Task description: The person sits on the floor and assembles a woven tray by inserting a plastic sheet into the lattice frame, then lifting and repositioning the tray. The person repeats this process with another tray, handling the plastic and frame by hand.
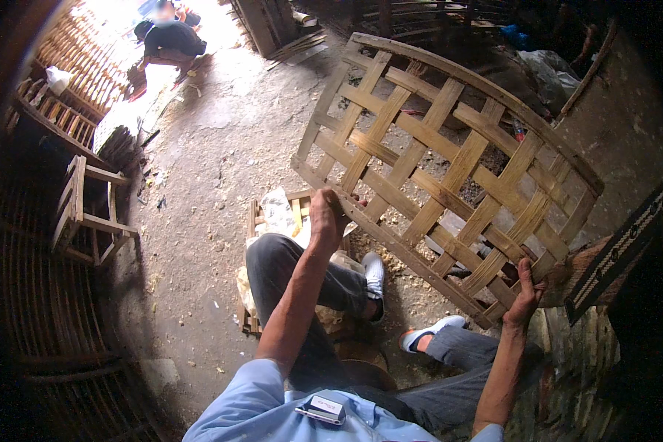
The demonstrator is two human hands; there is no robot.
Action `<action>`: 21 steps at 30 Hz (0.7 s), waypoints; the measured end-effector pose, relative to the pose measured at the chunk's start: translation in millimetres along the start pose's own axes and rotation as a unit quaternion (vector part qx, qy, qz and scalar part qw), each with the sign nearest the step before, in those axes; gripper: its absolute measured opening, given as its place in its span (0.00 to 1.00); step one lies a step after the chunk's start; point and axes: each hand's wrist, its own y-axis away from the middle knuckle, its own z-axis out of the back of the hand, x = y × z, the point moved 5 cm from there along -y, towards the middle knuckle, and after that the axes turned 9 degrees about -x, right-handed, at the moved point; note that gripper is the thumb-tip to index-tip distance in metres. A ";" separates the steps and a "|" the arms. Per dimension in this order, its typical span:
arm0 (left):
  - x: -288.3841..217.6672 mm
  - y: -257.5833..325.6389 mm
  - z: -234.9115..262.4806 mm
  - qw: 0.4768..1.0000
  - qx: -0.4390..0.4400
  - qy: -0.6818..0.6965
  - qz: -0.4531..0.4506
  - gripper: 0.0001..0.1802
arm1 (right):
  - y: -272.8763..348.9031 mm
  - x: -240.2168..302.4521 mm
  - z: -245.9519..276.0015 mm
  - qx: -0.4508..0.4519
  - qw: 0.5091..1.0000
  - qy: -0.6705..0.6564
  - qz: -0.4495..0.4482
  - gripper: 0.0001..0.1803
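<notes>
Landmark: the woven bamboo panel (449,169), a wide lattice of flat strips inside a curved rim, held up off the floor and tilted before a seated person.

Far left of the panel, a small wooden stool (88,214) stands on the dusty concrete floor (199,169); beyond it, stacked bamboo work (81,66), and another person (171,40) crouching in the light near the doorway.

At the panel's lower left edge, the left hand (328,217) grips the rim, fingers curled over the strip and pressed together, apparently bearing the weight there.

Below the panel, a low wooden crate (261,221) by the knees, shavings around the white shoes (374,274).

At the panel's lower right corner, the right hand (524,295) clamps the rim, fingers wrapped around it, thumb up. A hand at each end of the lower edge seems to keep the lattice from twisting.
</notes>
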 end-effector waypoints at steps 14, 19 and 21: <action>-17.8 2.2 -12.7 0.987 0.158 0.014 -0.015 0.19 | -4.2 -20.0 14.5 0.025 0.997 0.036 0.070 0.27; -24.7 19.8 -28.6 0.990 0.109 -0.089 -0.017 0.17 | 4.2 10.0 -6.9 -0.036 0.999 0.003 -0.031 0.27; -19.9 16.0 -24.2 0.990 0.088 -0.113 -0.013 0.16 | -0.1 5.2 -1.3 -0.039 0.999 0.007 -0.019 0.26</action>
